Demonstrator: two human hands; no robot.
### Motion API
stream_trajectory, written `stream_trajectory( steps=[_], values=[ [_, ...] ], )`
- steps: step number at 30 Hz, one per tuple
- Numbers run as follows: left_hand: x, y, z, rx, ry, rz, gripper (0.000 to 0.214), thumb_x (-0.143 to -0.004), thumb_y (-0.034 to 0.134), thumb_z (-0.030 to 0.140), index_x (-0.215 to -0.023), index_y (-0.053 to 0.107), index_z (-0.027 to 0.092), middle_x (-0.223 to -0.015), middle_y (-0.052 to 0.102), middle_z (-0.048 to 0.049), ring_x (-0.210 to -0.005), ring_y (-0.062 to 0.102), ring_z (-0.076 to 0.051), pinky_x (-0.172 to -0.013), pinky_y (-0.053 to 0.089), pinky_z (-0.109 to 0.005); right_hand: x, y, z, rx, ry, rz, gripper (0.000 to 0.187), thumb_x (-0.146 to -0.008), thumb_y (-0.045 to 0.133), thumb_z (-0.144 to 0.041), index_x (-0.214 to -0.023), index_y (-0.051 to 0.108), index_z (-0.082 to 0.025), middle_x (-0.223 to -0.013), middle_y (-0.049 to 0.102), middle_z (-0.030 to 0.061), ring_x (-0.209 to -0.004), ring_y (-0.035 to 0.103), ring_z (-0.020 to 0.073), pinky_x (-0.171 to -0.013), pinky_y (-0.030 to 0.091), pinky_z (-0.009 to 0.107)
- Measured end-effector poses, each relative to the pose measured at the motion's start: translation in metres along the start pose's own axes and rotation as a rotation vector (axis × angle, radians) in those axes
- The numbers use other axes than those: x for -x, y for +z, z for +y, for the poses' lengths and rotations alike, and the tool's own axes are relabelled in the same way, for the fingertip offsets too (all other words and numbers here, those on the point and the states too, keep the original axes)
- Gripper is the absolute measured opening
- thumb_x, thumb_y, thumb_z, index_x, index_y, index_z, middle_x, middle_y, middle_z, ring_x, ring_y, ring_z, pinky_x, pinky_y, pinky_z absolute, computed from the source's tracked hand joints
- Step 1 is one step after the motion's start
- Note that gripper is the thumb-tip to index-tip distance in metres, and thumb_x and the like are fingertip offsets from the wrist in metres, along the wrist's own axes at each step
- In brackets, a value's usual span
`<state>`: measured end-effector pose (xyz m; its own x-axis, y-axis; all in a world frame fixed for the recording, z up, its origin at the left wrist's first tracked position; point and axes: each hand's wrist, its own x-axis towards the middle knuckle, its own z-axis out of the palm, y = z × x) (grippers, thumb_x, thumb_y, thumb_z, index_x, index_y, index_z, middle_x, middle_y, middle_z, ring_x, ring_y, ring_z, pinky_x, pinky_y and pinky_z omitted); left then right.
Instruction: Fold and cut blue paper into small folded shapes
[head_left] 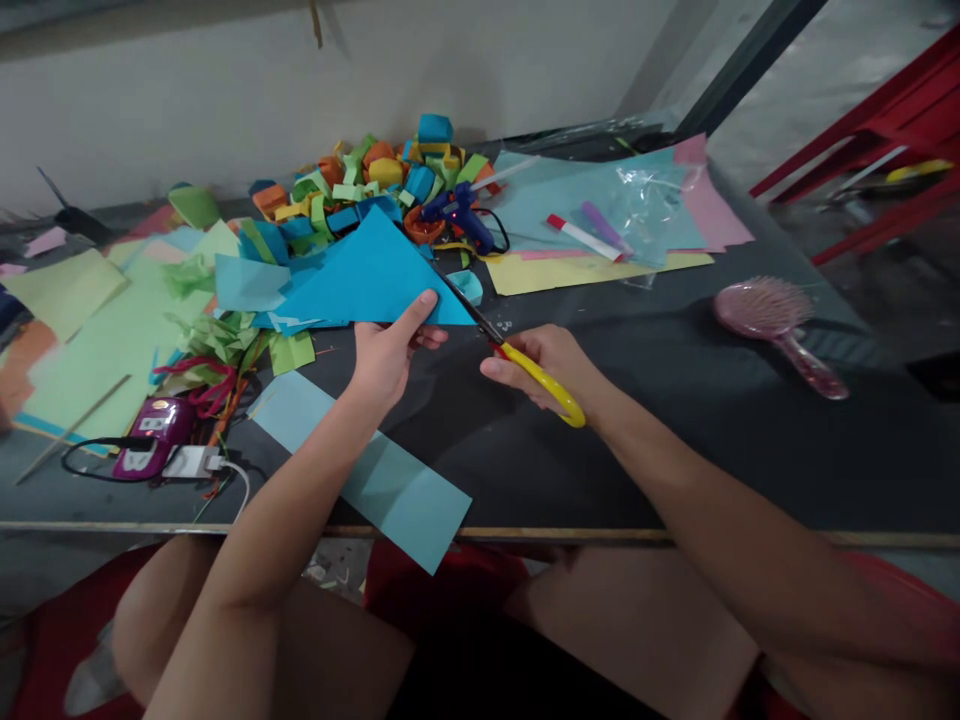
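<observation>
A bright blue sheet of paper (360, 270) is pinched in my left hand (390, 350), thumb on top and fingers beneath. The sheet shows as a triangle with its peak pointing away from me. In my right hand (551, 365) is a pair of scissors (536, 375) with yellow handles and dark blades. The blades lie along the right slanting edge of the blue paper; whether they are parted is hard to make out. Below my left forearm a pale blue paper strip (409, 500) hangs partly over the table edge.
Folded coloured paper pieces (375, 180) are heaped at the back, beside a blue glue gun (465, 215). Paper sheets (600, 270) with a marker (585, 238) lie back right. A pink hairbrush (772, 315) is at right. A purple power strip (154, 435) with cords sits front left.
</observation>
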<state>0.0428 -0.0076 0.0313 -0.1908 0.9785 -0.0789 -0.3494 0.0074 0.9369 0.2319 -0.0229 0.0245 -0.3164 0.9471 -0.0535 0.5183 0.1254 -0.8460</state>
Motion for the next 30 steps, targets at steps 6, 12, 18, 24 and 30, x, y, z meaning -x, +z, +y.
stream_trajectory(
  steps=[6,12,18,24,30],
  values=[
    [-0.0013,-0.0011,-0.003,-0.004,0.028,-0.009,0.036,-0.059,0.086,0.042,-0.07,0.063,0.017,-0.06,0.067,-0.0017,-0.054,0.068,-0.017,-0.052,0.053,-0.026,-0.001,-0.0005,-0.0009,0.04,0.015,0.013,0.066,-0.064,0.059,-0.084,-0.051,0.039,-0.022,-0.043,0.029,-0.0045,-0.043,0.029,0.008,-0.044,0.017,0.027],
    [0.0008,0.0004,-0.0001,-0.032,0.048,-0.004,0.038,-0.058,0.086,0.043,-0.071,0.063,0.016,-0.066,0.07,-0.0032,-0.057,0.07,-0.017,-0.052,0.052,-0.025,-0.0017,-0.0002,-0.0013,0.096,0.023,0.055,0.068,-0.063,0.056,-0.086,-0.049,0.041,-0.021,-0.043,0.03,-0.0033,-0.043,0.03,0.0088,-0.043,0.019,0.027],
    [0.0025,0.0016,0.0026,-0.018,0.027,0.012,0.033,-0.06,0.085,0.039,-0.07,0.063,0.016,-0.066,0.07,-0.003,-0.056,0.068,-0.016,-0.054,0.052,-0.027,-0.0009,0.0009,-0.0052,0.14,0.007,0.105,0.07,-0.062,0.055,-0.088,-0.052,0.051,-0.019,-0.047,0.03,-0.003,-0.048,0.027,0.0097,-0.047,0.02,0.029],
    [0.0001,0.0002,0.0007,-0.023,0.047,-0.007,0.036,-0.061,0.084,0.042,-0.067,0.06,0.016,-0.063,0.068,-0.0018,-0.053,0.066,-0.014,-0.051,0.051,-0.025,-0.001,0.0035,-0.0078,0.158,-0.005,0.145,0.071,-0.061,0.054,-0.089,-0.051,0.053,-0.018,-0.048,0.027,-0.0037,-0.049,0.024,0.0092,-0.047,0.019,0.029],
    [-0.0016,-0.0004,0.0003,-0.034,0.065,-0.023,0.035,-0.063,0.083,0.042,-0.067,0.059,0.016,-0.057,0.063,0.0015,-0.05,0.064,-0.013,-0.049,0.05,-0.023,-0.0004,0.0055,-0.0032,0.033,-0.01,0.077,0.069,-0.061,0.058,-0.087,-0.06,0.058,-0.017,-0.048,0.033,-0.0041,-0.046,0.031,0.0087,-0.044,0.022,0.027]
  ],
)
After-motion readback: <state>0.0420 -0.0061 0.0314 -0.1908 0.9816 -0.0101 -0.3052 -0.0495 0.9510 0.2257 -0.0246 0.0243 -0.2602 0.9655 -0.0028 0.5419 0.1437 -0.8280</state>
